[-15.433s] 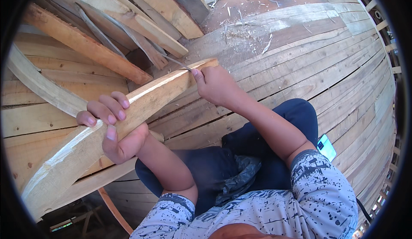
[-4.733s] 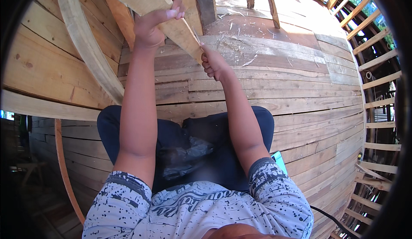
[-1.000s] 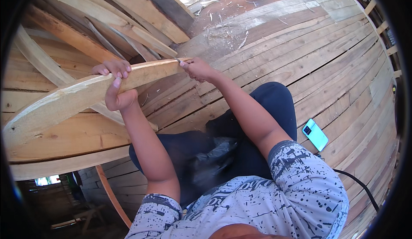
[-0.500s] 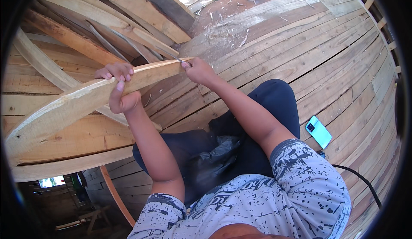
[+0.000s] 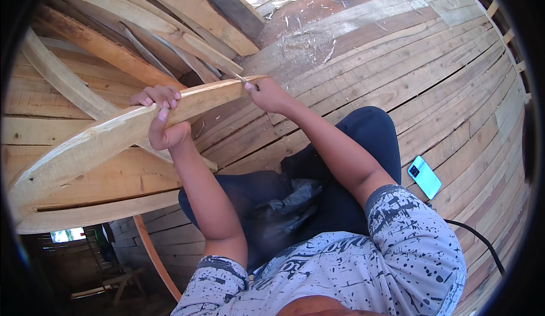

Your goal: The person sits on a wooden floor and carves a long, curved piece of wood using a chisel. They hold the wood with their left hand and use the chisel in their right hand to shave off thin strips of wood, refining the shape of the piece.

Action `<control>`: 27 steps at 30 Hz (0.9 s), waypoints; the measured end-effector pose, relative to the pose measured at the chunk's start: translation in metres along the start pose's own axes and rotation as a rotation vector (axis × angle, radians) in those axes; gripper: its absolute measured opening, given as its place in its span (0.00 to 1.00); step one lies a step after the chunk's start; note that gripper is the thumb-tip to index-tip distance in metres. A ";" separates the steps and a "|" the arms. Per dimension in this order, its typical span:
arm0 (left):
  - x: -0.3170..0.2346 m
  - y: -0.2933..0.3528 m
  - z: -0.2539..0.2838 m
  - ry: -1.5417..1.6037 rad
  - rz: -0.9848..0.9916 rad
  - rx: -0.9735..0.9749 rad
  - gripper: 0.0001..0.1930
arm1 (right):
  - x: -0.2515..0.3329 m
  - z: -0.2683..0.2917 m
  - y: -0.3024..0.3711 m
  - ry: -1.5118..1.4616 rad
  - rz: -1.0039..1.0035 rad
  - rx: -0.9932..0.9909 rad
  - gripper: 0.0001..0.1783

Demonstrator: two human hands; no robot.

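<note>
A long curved wooden plank (image 5: 96,140) runs from the left rim to the middle, its upper edge pale and freshly cut. My left hand (image 5: 164,117) is wrapped over that edge near the middle, fingers on the far side and thumb on the near side. At the plank's far right end, my right hand (image 5: 269,95) is closed around a thin metal blade (image 5: 240,78), probably a knife. The blade lies along or just above the plank's edge; its handle is hidden in my fist.
Several beams and boards (image 5: 102,40) lean at the upper left beyond the plank. Wood shavings (image 5: 332,49) litter the plank floor (image 5: 363,83). A light-blue phone (image 5: 424,177) lies right of my bent knee, near a black cable (image 5: 482,239). Below left is a dark lower space.
The whole view has shifted slightly to the right. Both hands keep their hold, and the blade stays near the same end of the plank.
</note>
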State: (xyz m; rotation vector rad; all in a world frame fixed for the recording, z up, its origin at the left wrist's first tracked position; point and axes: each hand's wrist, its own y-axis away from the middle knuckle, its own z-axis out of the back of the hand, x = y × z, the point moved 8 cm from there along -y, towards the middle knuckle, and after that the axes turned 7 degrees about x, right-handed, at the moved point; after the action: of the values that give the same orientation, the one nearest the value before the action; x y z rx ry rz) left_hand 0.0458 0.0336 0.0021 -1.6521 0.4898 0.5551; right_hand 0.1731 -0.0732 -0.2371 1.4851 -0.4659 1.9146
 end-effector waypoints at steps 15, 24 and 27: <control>0.001 -0.003 0.010 -0.035 -0.002 -0.070 0.16 | -0.002 0.005 0.009 0.164 -0.065 -0.163 0.21; -0.003 0.001 0.013 -0.024 -0.014 -0.062 0.15 | 0.010 0.009 0.019 0.319 -0.050 -0.292 0.18; -0.001 0.003 0.014 -0.044 -0.009 -0.066 0.17 | 0.015 0.023 0.021 0.391 -0.020 -0.339 0.18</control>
State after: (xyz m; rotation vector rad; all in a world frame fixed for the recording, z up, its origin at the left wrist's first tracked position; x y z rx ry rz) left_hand 0.0420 0.0468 -0.0008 -1.7009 0.4359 0.6050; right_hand 0.1725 -0.0985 -0.2135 0.8723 -0.5554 1.9339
